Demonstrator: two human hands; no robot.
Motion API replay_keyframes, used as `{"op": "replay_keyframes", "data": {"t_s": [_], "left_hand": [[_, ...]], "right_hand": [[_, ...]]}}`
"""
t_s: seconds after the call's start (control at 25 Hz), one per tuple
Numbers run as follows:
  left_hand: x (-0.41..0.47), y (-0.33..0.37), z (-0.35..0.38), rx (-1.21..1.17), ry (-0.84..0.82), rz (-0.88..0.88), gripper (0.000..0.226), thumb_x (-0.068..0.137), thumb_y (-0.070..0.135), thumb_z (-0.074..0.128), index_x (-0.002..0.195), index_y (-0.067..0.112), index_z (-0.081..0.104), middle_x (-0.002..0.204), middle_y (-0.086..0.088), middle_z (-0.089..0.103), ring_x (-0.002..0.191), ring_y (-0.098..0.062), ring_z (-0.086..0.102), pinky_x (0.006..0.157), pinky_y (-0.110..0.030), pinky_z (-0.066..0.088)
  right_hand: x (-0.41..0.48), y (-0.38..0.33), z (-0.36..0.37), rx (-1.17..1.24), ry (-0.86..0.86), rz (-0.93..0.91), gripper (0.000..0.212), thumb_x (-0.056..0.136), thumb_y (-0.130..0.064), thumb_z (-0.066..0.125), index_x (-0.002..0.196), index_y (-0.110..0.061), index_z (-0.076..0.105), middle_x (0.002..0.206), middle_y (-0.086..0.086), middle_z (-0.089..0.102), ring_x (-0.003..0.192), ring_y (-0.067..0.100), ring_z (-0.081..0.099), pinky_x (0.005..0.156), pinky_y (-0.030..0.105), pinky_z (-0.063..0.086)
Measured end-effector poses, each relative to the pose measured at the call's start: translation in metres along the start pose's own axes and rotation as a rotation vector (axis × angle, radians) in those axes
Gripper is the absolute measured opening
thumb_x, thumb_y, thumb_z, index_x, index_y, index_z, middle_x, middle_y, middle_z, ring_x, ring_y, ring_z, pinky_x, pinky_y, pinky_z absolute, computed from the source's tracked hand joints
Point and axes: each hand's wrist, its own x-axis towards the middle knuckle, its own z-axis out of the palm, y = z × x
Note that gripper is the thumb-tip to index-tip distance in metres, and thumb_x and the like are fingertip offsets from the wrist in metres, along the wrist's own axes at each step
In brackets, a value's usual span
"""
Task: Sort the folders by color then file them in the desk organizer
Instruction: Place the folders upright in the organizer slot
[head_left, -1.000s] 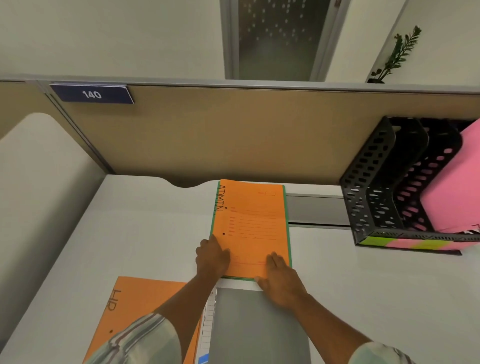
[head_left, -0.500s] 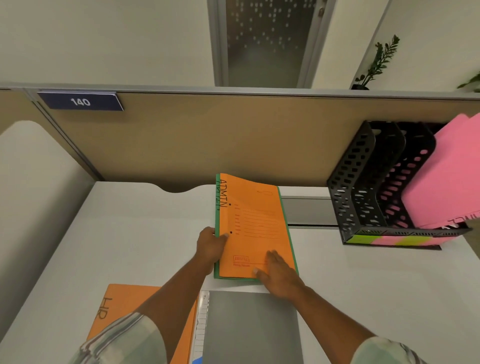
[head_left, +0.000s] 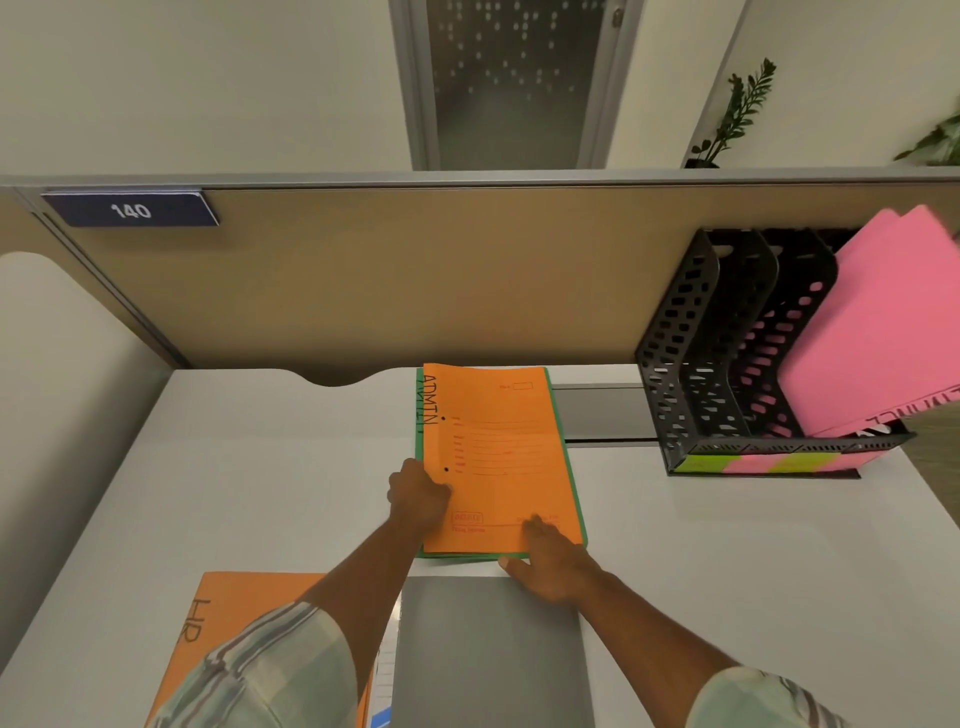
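Orange ADMIN folder: lies at the centre of the frame on the white desk, its far end slightly raised, stacked on a green folder whose edge shows along its right, left and near sides.
Handling: judged light, thin card that will flex and sag if held by one corner; the two folders may slide over each other, so a pinch through both along the long left edge, with support at the near edge, looks safest.
Left hand: curled around the left edge of the stack, fingers tucked under and thumb on top, grasping the orange folder and probably the green one beneath.
Right hand: mostly flat and spread, fingertips pressing on the near right corner of the orange cover; it steadies rather than clasps.
Second orange folder: marked HR, lower left of the frame, flat on the desk, partly hidden by the sleeve.
Grey folder: bottom centre, just below the stack, between the forearms.
Desk organizer: black perforated rack at the right of the frame; pink folders stand in its rightmost slot, the left slots look empty.
Step in hand: likely lifting the stack to separate orange from green.
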Motion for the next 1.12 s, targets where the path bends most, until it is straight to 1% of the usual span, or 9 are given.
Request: {"op": "replay_keyframes", "data": {"t_s": [0.16, 0.32, 0.44, 0.52, 0.64, 0.76, 0.88, 1.0, 1.12], "left_hand": [[0.003, 0.01, -0.003, 0.079, 0.104, -0.032, 0.029, 0.093, 0.026, 0.072, 0.118, 0.017, 0.06, 0.122, -0.009, 0.062, 0.113, -0.033, 0.063, 0.095, -0.05, 0.058], [-0.005, 0.018, -0.001, -0.274, -0.014, 0.043, 0.023, 0.098, 0.008, 0.061, 0.117, 0.015, 0.049, 0.122, -0.009, 0.067, 0.101, -0.03, 0.069, 0.087, -0.051, 0.064], [-0.017, 0.026, -0.005, -0.41, -0.053, 0.079, 0.029, 0.101, 0.005, 0.059, 0.127, 0.018, 0.06, 0.127, -0.009, 0.069, 0.109, -0.034, 0.071, 0.092, -0.058, 0.063], [-0.034, 0.033, -0.007, -0.48, -0.078, 0.186, 0.031, 0.103, 0.005, 0.057, 0.121, 0.026, 0.069, 0.126, -0.005, 0.073, 0.109, -0.032, 0.073, 0.091, -0.058, 0.063], [-0.074, 0.044, -0.004, -0.509, -0.041, 0.375, 0.035, 0.101, 0.001, 0.056, 0.113, 0.029, 0.071, 0.111, 0.006, 0.078, 0.098, -0.015, 0.076, 0.084, -0.044, 0.067], [-0.122, 0.05, 0.014, -0.448, 0.02, 0.602, 0.036, 0.1, -0.004, 0.053, 0.118, 0.027, 0.062, 0.106, 0.008, 0.073, 0.092, -0.008, 0.072, 0.073, -0.023, 0.058], [-0.169, 0.055, 0.042, -0.367, 0.038, 0.703, 0.043, 0.103, -0.001, 0.051, 0.121, 0.038, 0.051, 0.107, 0.021, 0.067, 0.096, -0.002, 0.067, 0.07, -0.012, 0.051], [-0.208, 0.058, 0.07, -0.301, 0.06, 0.789, 0.041, 0.106, 0.003, 0.051, 0.127, 0.039, 0.049, 0.1, 0.028, 0.061, 0.092, 0.004, 0.061, 0.07, -0.011, 0.048], [-0.247, 0.058, 0.097, -0.23, 0.009, 0.808, 0.038, 0.109, 0.013, 0.051, 0.141, 0.033, 0.049, 0.106, 0.014, 0.068, 0.084, 0.001, 0.061, 0.067, -0.008, 0.045]], "right_hand": [[0.005, 0.0, 0.002, 0.009, 0.011, 0.003, 0.074, 0.101, -0.063, 0.044, 0.158, -0.017, 0.028, 0.165, 0.006, 0.031, 0.149, 0.029, 0.036, 0.12, 0.051, 0.035], [0.004, -0.005, -0.005, 0.104, 0.037, 0.016, 0.058, 0.104, -0.056, 0.046, 0.146, -0.017, 0.043, 0.15, 0.006, 0.05, 0.134, 0.027, 0.051, 0.112, 0.048, 0.044], [-0.004, -0.011, -0.024, 0.309, 0.109, 0.004, 0.046, 0.105, -0.05, 0.049, 0.138, -0.018, 0.05, 0.143, 0.004, 0.057, 0.126, 0.024, 0.056, 0.109, 0.044, 0.048], [-0.014, -0.019, -0.044, 0.433, 0.186, -0.039, 0.044, 0.105, -0.051, 0.049, 0.137, -0.02, 0.05, 0.142, 0.001, 0.057, 0.124, 0.021, 0.057, 0.107, 0.042, 0.05], [-0.035, -0.036, -0.083, 0.571, 0.364, -0.171, 0.047, 0.103, -0.054, 0.052, 0.144, -0.032, 0.048, 0.142, -0.011, 0.058, 0.128, 0.016, 0.058, 0.106, 0.037, 0.05], [-0.068, -0.049, -0.125, 0.704, 0.541, -0.297, 0.039, 0.092, -0.064, 0.06, 0.129, -0.061, 0.049, 0.122, -0.038, 0.063, 0.115, -0.011, 0.06, 0.097, 0.025, 0.05], [-0.109, -0.048, -0.154, 0.736, 0.732, -0.312, 0.051, 0.086, -0.067, 0.064, 0.13, -0.049, 0.048, 0.105, -0.019, 0.07, 0.1, 0.002, 0.069, 0.089, 0.033, 0.056], [-0.154, -0.031, -0.172, 0.688, 0.938, -0.324, 0.04, 0.09, -0.051, 0.063, 0.126, -0.054, 0.045, 0.084, -0.01, 0.06, 0.078, 0.012, 0.065, 0.07, 0.026, 0.055], [-0.202, 0.003, -0.175, 0.681, 1.074, -0.342, 0.038, 0.095, -0.032, 0.061, 0.13, -0.038, 0.047, 0.082, -0.003, 0.059, 0.064, 0.015, 0.061, 0.053, 0.02, 0.051]]}}
